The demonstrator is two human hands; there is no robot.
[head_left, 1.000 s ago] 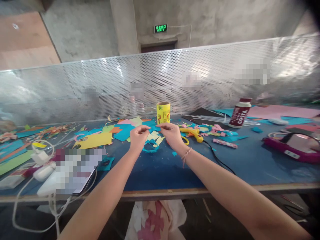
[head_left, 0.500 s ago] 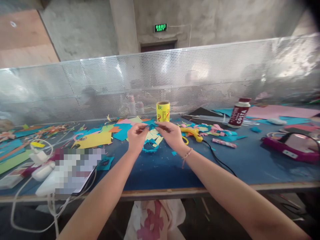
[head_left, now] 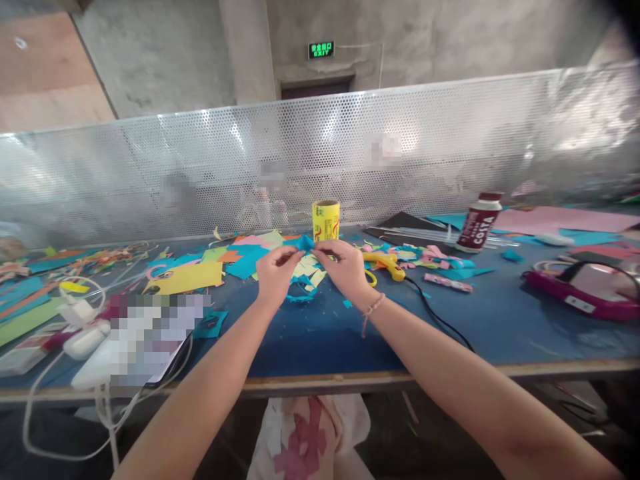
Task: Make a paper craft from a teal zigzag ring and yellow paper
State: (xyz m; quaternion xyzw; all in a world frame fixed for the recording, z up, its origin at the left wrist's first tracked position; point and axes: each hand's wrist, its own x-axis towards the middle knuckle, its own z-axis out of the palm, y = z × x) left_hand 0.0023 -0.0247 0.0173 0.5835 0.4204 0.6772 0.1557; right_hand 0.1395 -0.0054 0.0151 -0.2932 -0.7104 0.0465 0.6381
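Observation:
Both hands pinch a small piece of blue paper (head_left: 305, 243) just above the table. My left hand (head_left: 276, 270) has its thumb and fingers closed on the paper's left side. On the other side my right hand (head_left: 344, 267) is closed on it the same way. The fingers partly cover the paper, so its full shape is hidden. A ring of cut blue paper (head_left: 300, 297) lies on the table below the hands. Behind them a yellow roll (head_left: 326, 220) stands upright. A yellow glue gun (head_left: 387, 265) with a black cord lies right of my right hand.
Paper sheets and scraps cover much of the blue table (head_left: 320, 347). At left are a phone (head_left: 170, 347), white cables and chargers. A dark red bottle (head_left: 480, 223) and a purple power strip (head_left: 575, 293) stand right. A perforated metal screen (head_left: 200, 167) borders the back.
The blue paper between my fingertips now stands up higher and shows more of its surface. Both hands stay pinched in nearly the same place. The view has shifted slightly.

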